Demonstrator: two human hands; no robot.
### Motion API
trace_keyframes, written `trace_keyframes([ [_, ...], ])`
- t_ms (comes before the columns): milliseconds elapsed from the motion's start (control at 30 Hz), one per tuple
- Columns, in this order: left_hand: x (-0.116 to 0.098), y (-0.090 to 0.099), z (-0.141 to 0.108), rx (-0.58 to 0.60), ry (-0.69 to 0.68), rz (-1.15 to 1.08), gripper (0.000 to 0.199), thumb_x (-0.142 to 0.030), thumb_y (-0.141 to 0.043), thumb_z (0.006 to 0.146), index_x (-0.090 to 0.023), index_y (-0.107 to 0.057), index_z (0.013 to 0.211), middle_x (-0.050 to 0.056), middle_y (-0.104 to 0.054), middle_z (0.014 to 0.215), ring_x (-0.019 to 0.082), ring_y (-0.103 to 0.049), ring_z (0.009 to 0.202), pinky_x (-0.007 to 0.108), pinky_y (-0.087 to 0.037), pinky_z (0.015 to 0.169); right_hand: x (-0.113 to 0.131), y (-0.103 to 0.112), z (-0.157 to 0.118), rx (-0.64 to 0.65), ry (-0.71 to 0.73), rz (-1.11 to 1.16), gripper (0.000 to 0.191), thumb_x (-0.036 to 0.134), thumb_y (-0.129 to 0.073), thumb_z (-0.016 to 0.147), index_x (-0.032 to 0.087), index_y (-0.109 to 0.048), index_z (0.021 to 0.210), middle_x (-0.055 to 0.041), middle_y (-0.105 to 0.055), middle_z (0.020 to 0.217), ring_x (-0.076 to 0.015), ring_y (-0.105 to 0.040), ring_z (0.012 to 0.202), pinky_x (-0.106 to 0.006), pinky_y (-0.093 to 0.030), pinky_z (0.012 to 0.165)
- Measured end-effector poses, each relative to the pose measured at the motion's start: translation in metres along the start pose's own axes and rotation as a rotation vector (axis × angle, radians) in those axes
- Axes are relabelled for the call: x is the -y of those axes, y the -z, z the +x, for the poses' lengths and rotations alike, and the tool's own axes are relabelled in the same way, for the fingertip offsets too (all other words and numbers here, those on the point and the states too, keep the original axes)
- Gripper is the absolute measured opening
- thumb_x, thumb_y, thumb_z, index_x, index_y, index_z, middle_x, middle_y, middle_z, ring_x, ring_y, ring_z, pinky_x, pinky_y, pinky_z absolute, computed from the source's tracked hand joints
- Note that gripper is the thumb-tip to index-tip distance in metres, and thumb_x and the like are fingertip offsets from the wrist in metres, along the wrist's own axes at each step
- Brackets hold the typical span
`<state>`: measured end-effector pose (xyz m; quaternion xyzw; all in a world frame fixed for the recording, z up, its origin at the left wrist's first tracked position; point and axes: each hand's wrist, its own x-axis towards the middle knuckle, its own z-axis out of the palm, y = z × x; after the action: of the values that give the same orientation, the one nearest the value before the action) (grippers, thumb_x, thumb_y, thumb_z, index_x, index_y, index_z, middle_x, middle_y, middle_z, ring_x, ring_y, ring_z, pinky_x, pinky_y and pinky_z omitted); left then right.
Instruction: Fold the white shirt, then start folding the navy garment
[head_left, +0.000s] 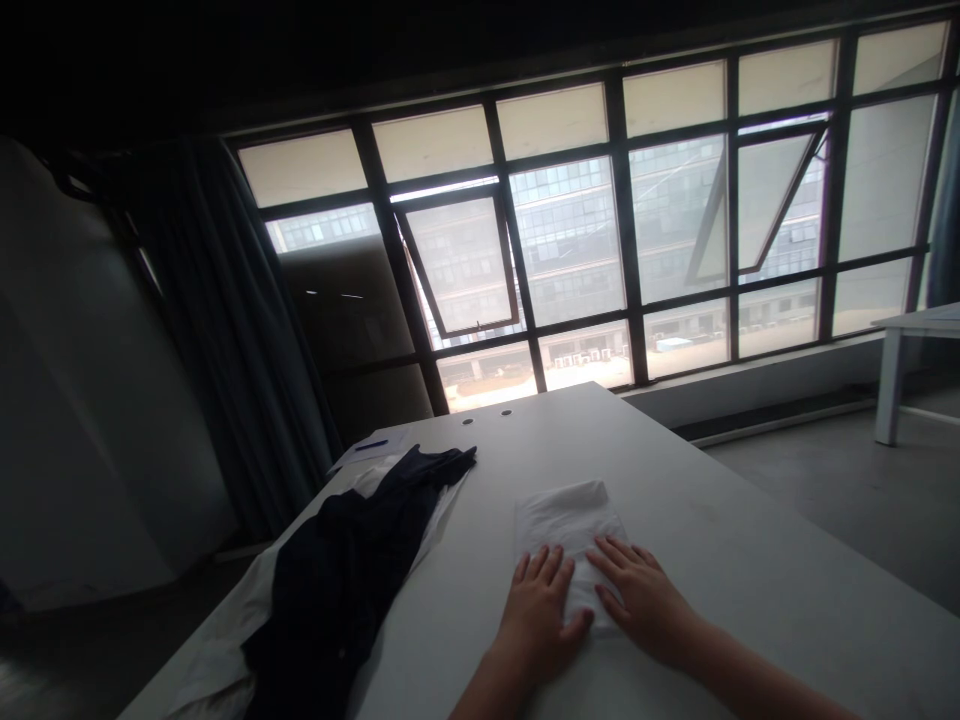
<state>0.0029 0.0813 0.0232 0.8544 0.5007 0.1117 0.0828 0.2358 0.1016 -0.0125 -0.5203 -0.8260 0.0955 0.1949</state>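
Closest in view, the bare left hand (534,622) and right hand (639,598) lie flat, each grip open with fingers spread. Farther left, a crumpled dark navy garment (337,580) lies over a rumpled white garment (217,660) on the white surface (757,560). Both hands press a folded white rectangular cloth (571,530), the left on its lower left, the right on its lower right.

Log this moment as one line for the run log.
left hand: flat on folded white cloth | right hand: flat on same cloth | beside: dark garment on white garment, on white table
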Motion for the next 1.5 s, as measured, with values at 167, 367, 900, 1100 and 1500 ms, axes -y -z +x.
trace_keyframes([
  [167,0.0003,-0.0005,0.0005,-0.007,-0.002,-0.002,0.073,-0.071,-0.046,0.095,-0.032,-0.041,0.157,0.003,-0.032,0.166,0.031,-0.027,0.153,0.052,-0.014,0.127,0.0003,0.0007,0.0003,0.011,0.0,-0.001,0.056,0.054,-0.041,0.098,0.034,-0.051,0.15,-0.0058,-0.041,0.162,-0.0286,-0.035,0.15,-0.055,-0.026,0.121],
  [367,-0.0001,-0.0002,0.0002,0.0,0.002,-0.006,0.073,-0.07,-0.046,0.095,-0.033,-0.041,0.157,0.003,-0.032,0.166,0.032,-0.027,0.153,0.051,-0.014,0.127,0.0001,0.0004,0.0005,0.008,-0.001,-0.006,0.055,0.053,-0.043,0.098,0.035,-0.05,0.15,-0.0052,-0.041,0.162,-0.0283,-0.036,0.15,-0.054,-0.026,0.122],
  [900,-0.0009,0.0003,0.0003,0.008,0.01,-0.018,0.073,-0.071,-0.044,0.095,-0.032,-0.041,0.157,0.004,-0.031,0.166,0.031,-0.025,0.154,0.051,-0.013,0.127,0.0008,0.0001,-0.001,-0.018,0.011,-0.009,0.054,0.051,-0.044,0.098,0.035,-0.051,0.149,-0.0064,-0.044,0.161,-0.0296,-0.037,0.15,-0.056,-0.028,0.121],
  [1100,-0.0007,0.0016,0.0,0.011,0.006,-0.001,0.074,-0.071,-0.046,0.095,-0.032,-0.041,0.157,0.003,-0.031,0.167,0.032,-0.026,0.153,0.05,-0.014,0.127,0.0005,-0.0006,-0.0004,-0.015,0.008,-0.009,0.054,0.051,-0.044,0.098,0.035,-0.051,0.149,-0.006,-0.044,0.161,-0.029,-0.037,0.15,-0.055,-0.028,0.121],
  [1500,-0.0009,-0.0002,0.0002,0.009,0.01,-0.015,0.073,-0.071,-0.046,0.094,-0.033,-0.041,0.157,0.003,-0.031,0.166,0.031,-0.026,0.154,0.051,-0.013,0.127,0.0013,0.002,-0.0002,0.01,0.003,-0.019,0.056,0.053,-0.041,0.098,0.034,-0.05,0.15,-0.0057,-0.042,0.162,-0.0286,-0.036,0.15,-0.056,-0.027,0.121],
])
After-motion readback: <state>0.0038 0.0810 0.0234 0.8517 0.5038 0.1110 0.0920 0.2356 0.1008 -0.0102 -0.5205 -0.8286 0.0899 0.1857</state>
